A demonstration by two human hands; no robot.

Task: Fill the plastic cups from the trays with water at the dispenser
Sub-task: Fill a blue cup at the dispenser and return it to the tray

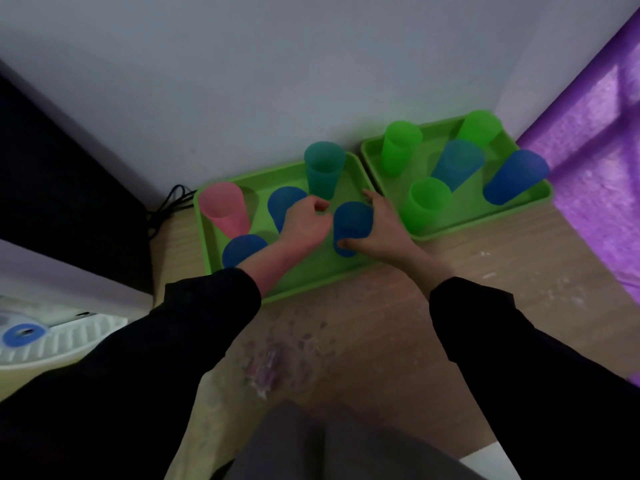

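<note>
Two green trays lie on the wooden floor against the wall. The left tray holds a pink cup, a teal cup and three blue cups. My right hand grips the blue cup on the tray's right side, thumb in front and fingers behind. My left hand hovers with curled fingers between that cup and another blue cup, with nothing visible in it. The third blue cup stands by my left wrist. The right tray carries three green cups and two blue ones.
The dispenser's white drip tray with a blue ring shows at the lower left. A black cable runs along the wall beside a dark cabinet. A purple mat lies to the right. A wet patch marks the floor.
</note>
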